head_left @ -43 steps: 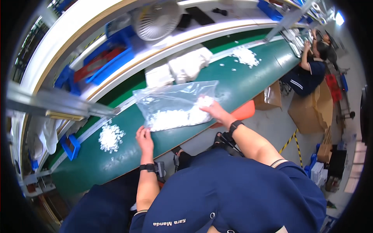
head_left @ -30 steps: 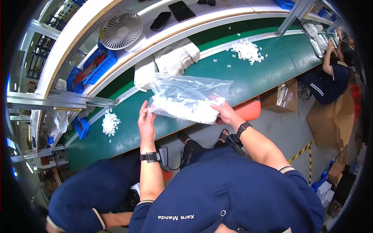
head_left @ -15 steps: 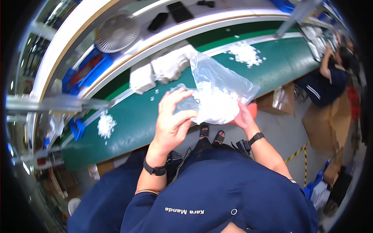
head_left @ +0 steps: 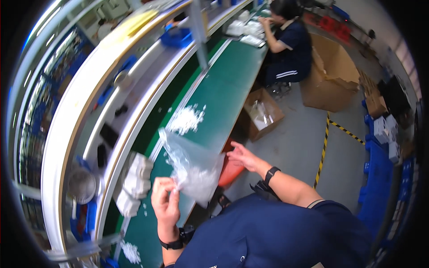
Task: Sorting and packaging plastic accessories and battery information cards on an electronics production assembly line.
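Observation:
A clear plastic bag point(head_left: 190, 154), its lower part filled with small white pieces, hangs above the green worktop point(head_left: 223, 96). My left hand point(head_left: 164, 200) pinches the edge of that bag between thumb and fingers. To the bag's right, my right hand point(head_left: 245, 158) has its fingers spread and holds nothing; its fingertips come close to the bag's side. One loose pile of white pieces point(head_left: 187, 119) lies on the worktop beyond the bag. Nearer me and to the left lies a smaller pile point(head_left: 130, 252).
White moulded trays point(head_left: 135, 181) stand along the worktop's left edge, below a shelf with a fan point(head_left: 82, 185). An orange-red stool point(head_left: 230, 172) is beside the worktop. Cardboard boxes point(head_left: 330, 78) stand on the floor at right. A co-worker point(head_left: 290, 44) sits at the far end.
My view has swung to the right. My right hand has come off the bag and its fingers have spread. My left hand now pinches the bag's edge, and the bag hangs from it.

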`<state>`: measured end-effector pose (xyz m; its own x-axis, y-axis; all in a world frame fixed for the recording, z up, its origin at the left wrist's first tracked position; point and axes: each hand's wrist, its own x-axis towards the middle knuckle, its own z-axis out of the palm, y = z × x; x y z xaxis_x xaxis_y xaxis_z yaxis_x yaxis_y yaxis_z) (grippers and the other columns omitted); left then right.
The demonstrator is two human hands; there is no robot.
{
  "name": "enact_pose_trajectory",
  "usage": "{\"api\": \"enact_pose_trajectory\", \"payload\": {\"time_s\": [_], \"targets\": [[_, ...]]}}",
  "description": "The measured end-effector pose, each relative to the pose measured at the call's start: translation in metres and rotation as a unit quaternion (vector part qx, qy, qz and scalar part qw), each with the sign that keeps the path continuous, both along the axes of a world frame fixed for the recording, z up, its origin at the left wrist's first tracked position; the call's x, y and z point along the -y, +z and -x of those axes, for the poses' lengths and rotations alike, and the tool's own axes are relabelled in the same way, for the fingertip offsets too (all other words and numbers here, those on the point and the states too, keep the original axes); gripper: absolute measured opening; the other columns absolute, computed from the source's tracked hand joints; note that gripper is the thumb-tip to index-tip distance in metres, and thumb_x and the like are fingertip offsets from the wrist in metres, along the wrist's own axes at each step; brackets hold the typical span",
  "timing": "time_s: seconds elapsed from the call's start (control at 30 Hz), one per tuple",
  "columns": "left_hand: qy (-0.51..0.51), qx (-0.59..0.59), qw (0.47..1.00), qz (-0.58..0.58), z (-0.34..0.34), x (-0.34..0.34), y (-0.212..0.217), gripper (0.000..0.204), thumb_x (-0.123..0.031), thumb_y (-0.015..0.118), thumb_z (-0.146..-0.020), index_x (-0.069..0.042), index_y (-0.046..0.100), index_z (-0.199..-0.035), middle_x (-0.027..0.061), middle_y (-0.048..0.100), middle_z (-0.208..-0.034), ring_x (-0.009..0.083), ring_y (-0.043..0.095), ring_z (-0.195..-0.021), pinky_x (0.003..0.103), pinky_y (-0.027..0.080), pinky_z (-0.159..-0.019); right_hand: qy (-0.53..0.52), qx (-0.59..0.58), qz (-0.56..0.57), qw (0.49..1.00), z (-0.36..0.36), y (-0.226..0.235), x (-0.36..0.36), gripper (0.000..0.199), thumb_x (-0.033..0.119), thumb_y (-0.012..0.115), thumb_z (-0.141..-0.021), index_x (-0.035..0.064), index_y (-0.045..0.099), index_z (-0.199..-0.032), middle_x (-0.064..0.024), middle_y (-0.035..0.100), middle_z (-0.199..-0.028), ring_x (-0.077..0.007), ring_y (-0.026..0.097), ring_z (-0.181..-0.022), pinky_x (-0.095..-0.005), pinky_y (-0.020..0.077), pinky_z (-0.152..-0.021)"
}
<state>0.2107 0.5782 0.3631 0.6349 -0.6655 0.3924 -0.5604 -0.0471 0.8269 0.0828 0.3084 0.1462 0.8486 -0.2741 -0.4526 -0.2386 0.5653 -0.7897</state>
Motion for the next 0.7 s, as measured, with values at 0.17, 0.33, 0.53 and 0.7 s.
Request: {"api": "enact_pose_trajectory", "payload": {"time_s": [0.17, 0.33, 0.53, 0.7], "targets": [[-0.092, -0.063, 0.994, -0.006, 0.044, 0.121, -0.016, 0.002, -0.001, 0.06, -0.083, 0.0, 0.059, -0.081, 0.01, 0.057, -0.082, 0.0216, 0.055, -0.078, 0.031, 0.044, -0.072, 0.11, 0.054, 0.165, 0.979, 0.058, 0.012, 0.078, 0.089, 0.019, 0.074, -0.082, 0.0133, 0.017, -0.15, -0.0173, 0.04, -0.14, -0.0271, 0.043, -0.127, -0.0419, 0.0396, -0.102], [-0.236, -0.114, 0.964, -0.04, 0.087, 0.234, -0.003, 0.003, 0.0, 0.061, -0.083, 0.001, 0.06, -0.081, 0.0099, 0.059, -0.084, 0.0218, 0.056, -0.082, 0.031, 0.045, -0.074, 0.188, 0.093, 0.299, 0.931, 0.118, 0.051, 0.154, 0.103, 0.023, 0.08, -0.075, 0.0118, 0.01, -0.151, -0.02, 0.038, -0.143, -0.0295, 0.042, -0.129, -0.041, 0.037, -0.105], [-0.341, -0.056, 0.928, -0.142, 0.127, 0.329, -0.006, 0.005, -0.001, 0.062, -0.083, -0.002, 0.063, -0.088, 0.0102, 0.059, -0.093, 0.0262, 0.057, -0.09, 0.034, 0.047, -0.081, 0.239, 0.062, 0.454, 0.856, 0.169, 0.071, 0.227, 0.082, 0.029, 0.076, -0.078, 0.0099, 0.032, -0.145, -0.0193, 0.046, -0.139, -0.0316, 0.049, -0.123, -0.0399, 0.0394, -0.102], [-0.203, -0.049, 0.967, -0.143, 0.129, 0.353, -0.033, 0.017, 0.0, 0.062, -0.085, -0.005, 0.063, -0.101, 0.0114, 0.053, -0.116, 0.0265, 0.055, -0.108, 0.034, 0.046, -0.089, 0.142, -0.088, 0.399, 0.902, 0.196, 0.059, 0.273, 0.032, 0.031, 0.063, -0.088, 0.0093, 0.066, -0.111, -0.0101, 0.07, -0.087, -0.0287, 0.065, -0.076, -0.0379, 0.0515, -0.076]]}}
